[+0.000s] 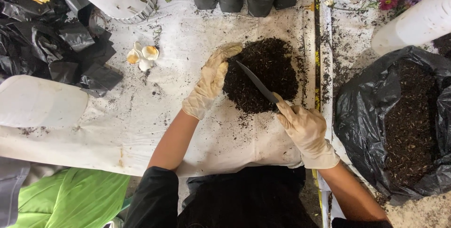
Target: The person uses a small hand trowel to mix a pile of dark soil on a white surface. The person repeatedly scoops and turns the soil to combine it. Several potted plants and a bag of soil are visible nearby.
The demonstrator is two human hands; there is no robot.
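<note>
two gloved hands at the dark soil heap (263, 75): left hand (209, 84) flat, fingers apart, bracing it; right hand (305, 127) clamped on grey-bladed knife (257, 83), slicing in.

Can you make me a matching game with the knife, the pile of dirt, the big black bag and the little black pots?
Things:
1. knife
2. soil pile
3. big black bag
4. small black pots

Places or states:
A. in a row at the far edge of the table, with plants in them
B. open at the right side, soil inside
C. held in the gloved right hand, blade over the soil
D. heaped on the white sheet, with the gloved left hand pressed against its side

Pairs: 1-C, 2-D, 3-B, 4-A
</note>
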